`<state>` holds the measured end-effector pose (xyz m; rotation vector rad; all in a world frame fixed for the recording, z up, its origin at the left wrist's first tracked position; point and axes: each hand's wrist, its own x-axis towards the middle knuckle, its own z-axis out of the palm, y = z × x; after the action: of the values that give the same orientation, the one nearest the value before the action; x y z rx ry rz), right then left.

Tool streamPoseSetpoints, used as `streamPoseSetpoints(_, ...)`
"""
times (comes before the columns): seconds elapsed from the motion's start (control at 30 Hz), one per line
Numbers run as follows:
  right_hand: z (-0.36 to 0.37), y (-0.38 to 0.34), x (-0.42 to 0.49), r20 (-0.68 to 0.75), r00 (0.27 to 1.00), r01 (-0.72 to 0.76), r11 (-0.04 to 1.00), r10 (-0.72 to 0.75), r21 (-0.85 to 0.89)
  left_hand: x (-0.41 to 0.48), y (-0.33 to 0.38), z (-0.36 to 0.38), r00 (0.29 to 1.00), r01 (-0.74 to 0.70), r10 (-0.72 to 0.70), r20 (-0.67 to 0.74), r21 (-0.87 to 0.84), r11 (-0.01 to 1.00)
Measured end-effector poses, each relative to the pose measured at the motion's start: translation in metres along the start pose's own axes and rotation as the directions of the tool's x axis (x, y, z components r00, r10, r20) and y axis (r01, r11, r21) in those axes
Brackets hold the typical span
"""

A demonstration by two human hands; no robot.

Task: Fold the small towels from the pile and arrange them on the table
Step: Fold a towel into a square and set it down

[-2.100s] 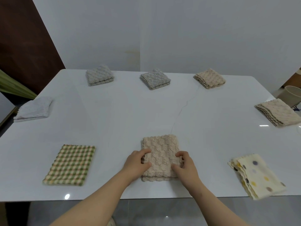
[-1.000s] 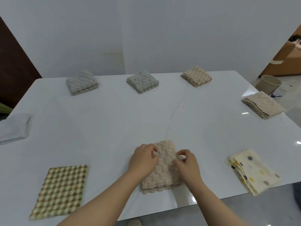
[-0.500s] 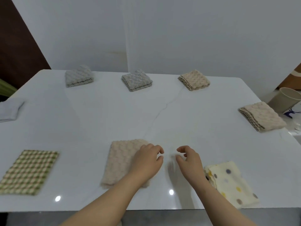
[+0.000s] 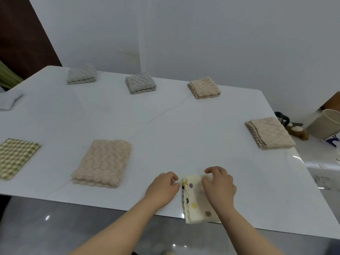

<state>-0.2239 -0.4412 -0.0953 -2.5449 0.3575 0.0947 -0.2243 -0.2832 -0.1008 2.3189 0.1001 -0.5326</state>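
Note:
A folded cream towel with coloured dots (image 4: 193, 200) lies at the near edge of the white table (image 4: 174, 129). My right hand (image 4: 219, 184) lies on top of it, its curled fingers holding the far edge. Just left of the towel, the curled thumb and forefinger of my left hand (image 4: 162, 188) pinch its top left corner. A folded beige waffle towel (image 4: 103, 162) lies flat to the left, apart from both hands.
Folded towels ring the table: green check (image 4: 15, 157) and white (image 4: 9, 102) on the left, two grey (image 4: 81, 74) (image 4: 140, 82) and one beige (image 4: 204, 87) at the back, one beige (image 4: 269, 132) on the right. A beige bin (image 4: 326, 124) stands off the table's right side.
Both hands let go of the beige waffle towel, which now lies flat, and moved right onto the dotted towel. The view swung to the right.

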Motion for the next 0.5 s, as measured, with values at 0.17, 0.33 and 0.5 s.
streamPoseSetpoints(0.17,0.000,0.023,-0.005,0.112,0.974,-0.209,0.973,0.198,0.095,-0.003,0.014,0.019,0.989,0.150,-0.150,-0.001,-0.054,0.987)
streamPoseSetpoints(0.33,0.002,0.032,-0.002,0.164,0.956,-0.278,0.930,0.243,0.242,0.003,0.026,0.028,0.979,0.201,-0.204,-0.012,-0.129,0.971)
streamPoseSetpoints(0.5,-0.005,0.034,-0.004,0.156,0.973,-0.218,0.902,0.171,0.373,0.007,0.028,0.031,0.976,0.206,-0.219,0.000,-0.329,0.921)
